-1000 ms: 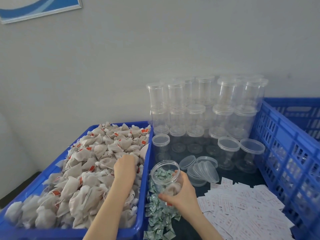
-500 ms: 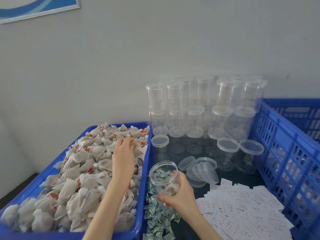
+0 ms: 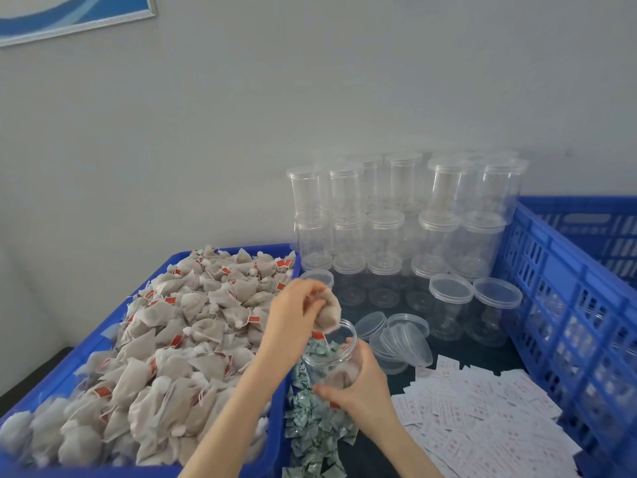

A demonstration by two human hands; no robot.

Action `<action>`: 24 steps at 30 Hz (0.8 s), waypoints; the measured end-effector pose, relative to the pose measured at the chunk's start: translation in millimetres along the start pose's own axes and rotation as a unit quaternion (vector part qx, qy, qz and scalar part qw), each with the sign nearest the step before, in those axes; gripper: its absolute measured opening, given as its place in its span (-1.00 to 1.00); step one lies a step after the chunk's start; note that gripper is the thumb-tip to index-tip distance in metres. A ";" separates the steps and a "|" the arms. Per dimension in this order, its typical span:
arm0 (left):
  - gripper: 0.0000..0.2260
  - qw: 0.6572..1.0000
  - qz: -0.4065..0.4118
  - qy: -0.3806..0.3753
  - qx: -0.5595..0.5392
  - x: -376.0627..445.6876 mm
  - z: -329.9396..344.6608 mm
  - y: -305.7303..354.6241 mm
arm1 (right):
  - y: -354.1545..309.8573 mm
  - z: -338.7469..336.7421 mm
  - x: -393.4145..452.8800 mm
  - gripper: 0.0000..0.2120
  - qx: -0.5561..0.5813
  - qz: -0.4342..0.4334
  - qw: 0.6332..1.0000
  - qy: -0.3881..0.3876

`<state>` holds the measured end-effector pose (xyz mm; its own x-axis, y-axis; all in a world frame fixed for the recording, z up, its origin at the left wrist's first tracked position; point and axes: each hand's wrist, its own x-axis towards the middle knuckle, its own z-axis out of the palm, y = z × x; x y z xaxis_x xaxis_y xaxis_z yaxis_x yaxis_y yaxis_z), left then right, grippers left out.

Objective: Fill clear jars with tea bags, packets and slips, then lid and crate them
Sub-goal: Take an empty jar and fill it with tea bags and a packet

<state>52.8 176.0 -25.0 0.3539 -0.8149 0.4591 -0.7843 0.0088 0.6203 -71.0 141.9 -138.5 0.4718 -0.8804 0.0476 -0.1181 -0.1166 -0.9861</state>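
Note:
My right hand (image 3: 358,384) grips an open clear jar (image 3: 336,353), tilted toward the left, with a tea bag inside near its bottom. My left hand (image 3: 293,312) pinches a beige tea bag (image 3: 327,315) with a red tag just above the jar's mouth. A blue bin (image 3: 69,367) full of tea bags (image 3: 179,339) sits on the left. Green-and-white packets (image 3: 313,429) lie under the jar. White paper slips (image 3: 482,419) are spread at the right.
Stacks of lidded clear jars (image 3: 400,219) stand against the back wall. Loose lids (image 3: 403,339) lie in front of them. A blue slatted crate (image 3: 568,288) borders the right side. A framed blue picture (image 3: 69,15) hangs at top left.
My left hand has lifted out of the tea bag bin and moved right, carrying a tea bag to the jar's mouth. My right hand still holds the jar.

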 end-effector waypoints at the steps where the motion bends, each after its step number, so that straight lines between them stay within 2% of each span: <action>1: -0.86 1.000 0.003 -0.023 0.010 -3.0 5.7 -2.0 | -0.7 -0.9 0.6 0.08 -0.001 -0.001 1.000 0.004; 3: -0.88 0.998 0.011 -0.064 0.019 -6.1 14.4 -5.2 | -1.0 -2.9 1.6 0.09 -0.002 -0.004 1.000 0.012; 6: -0.92 0.983 0.010 -0.163 0.089 -4.6 20.0 -6.7 | 2.1 -4.9 1.6 -0.04 -0.015 -0.007 1.000 0.014; 8: -0.90 0.954 0.019 -0.243 0.174 -2.3 19.6 -6.4 | 4.9 -5.5 1.3 -0.13 -0.037 -0.015 0.999 0.013; 10: -0.78 0.924 0.045 -0.294 0.241 -2.1 19.7 -5.7 | 7.3 -5.9 0.9 -0.15 -0.067 -0.025 0.997 0.008; 13: -0.65 0.906 0.056 -0.339 0.248 0.4 20.8 -9.5 | 9.3 -7.1 0.6 -0.18 -0.083 -0.039 0.996 0.002; 16: -0.77 0.898 0.070 -0.369 0.230 4.5 20.4 -13.7 | 9.5 -7.7 1.3 -0.18 -0.079 -0.040 0.996 -0.002; 18: -0.81 0.916 0.066 -0.354 0.178 6.2 19.3 -15.9 | 8.6 -8.8 2.2 -0.16 -0.066 -0.033 0.997 0.001; 20: -0.79 0.948 0.048 -0.301 0.086 9.0 15.9 -19.4 | 7.6 -10.4 2.8 -0.16 -0.056 -0.029 0.998 0.010; 22: -0.80 0.979 0.036 -0.199 0.017 14.6 9.3 -26.9 | 6.5 -12.2 2.8 -0.14 -0.051 -0.025 0.998 0.012; 24: -0.79 0.997 -0.002 -0.074 0.016 22.8 4.2 -43.3 | 5.8 -13.9 2.2 -0.12 -0.052 -0.022 0.998 0.013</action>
<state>92.7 154.5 -44.1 0.2803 -0.8915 0.3560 -0.8001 -0.0120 0.5997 -82.7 132.9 -141.8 0.4564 -0.8845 0.0965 -0.1887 -0.2021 -0.9610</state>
